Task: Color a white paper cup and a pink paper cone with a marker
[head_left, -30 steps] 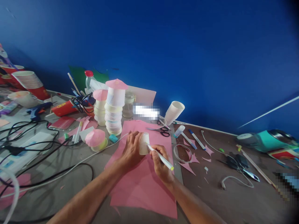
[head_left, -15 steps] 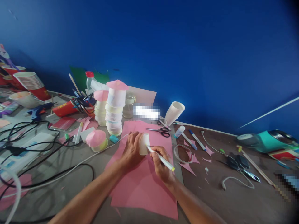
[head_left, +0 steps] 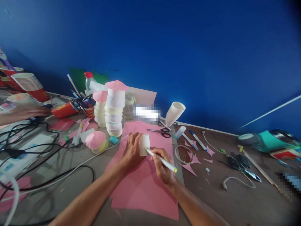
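My left hand (head_left: 133, 147) is closed round the left side of a small white paper cup (head_left: 145, 145), which lies on a sheet of pink paper (head_left: 145, 185). In my right hand (head_left: 162, 164) is a white marker (head_left: 166, 162) with a yellow end, its tip touching the cup's side near the lower edge. Beyond the cup, black-handled scissors (head_left: 166, 133) rest across the top of the pink sheet. To the left stand a tall stack of cups (head_left: 114, 113) with a pink paper cone roof, a shorter stack (head_left: 100, 110) and a single pink-topped cup (head_left: 96, 142).
At far left another person's hand (head_left: 30, 112) reaches over tangled black cables (head_left: 25, 138). A teal eraser (head_left: 114, 140) lies by the tall stack. On the right are a leaning cup stack (head_left: 175, 113), a glue stick (head_left: 180, 132), markers (head_left: 198, 140), a tape roll (head_left: 184, 154) and pink scraps.
The marker tip has shifted slightly down and left on the cup. Another person's hand has come in at far left. The view has moved slightly.
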`<state>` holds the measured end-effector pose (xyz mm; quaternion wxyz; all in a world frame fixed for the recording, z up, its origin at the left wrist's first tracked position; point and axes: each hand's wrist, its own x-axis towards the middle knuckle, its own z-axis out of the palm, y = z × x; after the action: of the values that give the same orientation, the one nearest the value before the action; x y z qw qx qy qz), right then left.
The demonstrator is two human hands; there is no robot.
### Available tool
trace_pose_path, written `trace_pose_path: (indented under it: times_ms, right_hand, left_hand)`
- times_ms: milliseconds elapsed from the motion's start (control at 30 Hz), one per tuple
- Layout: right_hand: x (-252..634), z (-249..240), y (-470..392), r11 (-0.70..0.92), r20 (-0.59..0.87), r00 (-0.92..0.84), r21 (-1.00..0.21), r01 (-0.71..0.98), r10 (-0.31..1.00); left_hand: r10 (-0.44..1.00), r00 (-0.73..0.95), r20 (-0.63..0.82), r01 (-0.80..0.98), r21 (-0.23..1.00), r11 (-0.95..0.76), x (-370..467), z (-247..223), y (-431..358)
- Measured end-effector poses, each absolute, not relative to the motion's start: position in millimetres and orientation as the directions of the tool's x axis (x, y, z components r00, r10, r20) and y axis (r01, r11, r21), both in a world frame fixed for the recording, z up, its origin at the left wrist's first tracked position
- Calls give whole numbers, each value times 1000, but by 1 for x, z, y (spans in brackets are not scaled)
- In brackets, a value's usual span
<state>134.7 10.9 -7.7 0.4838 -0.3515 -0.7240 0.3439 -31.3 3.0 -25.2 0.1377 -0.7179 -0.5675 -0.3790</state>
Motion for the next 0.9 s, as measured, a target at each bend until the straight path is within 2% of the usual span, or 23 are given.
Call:
trace_pose_path:
  times_ms: [600,900]
  right_hand:
    - [135,-7,11,549,482,-315,-817,176,818]
    - [132,-9,13,603,526,-330,-771,204,784]
  left_hand:
    - [712,64,700,914,244,-323,-31,-24,3]
    - [745,18,667,903,310,-299,-31,-32,8]
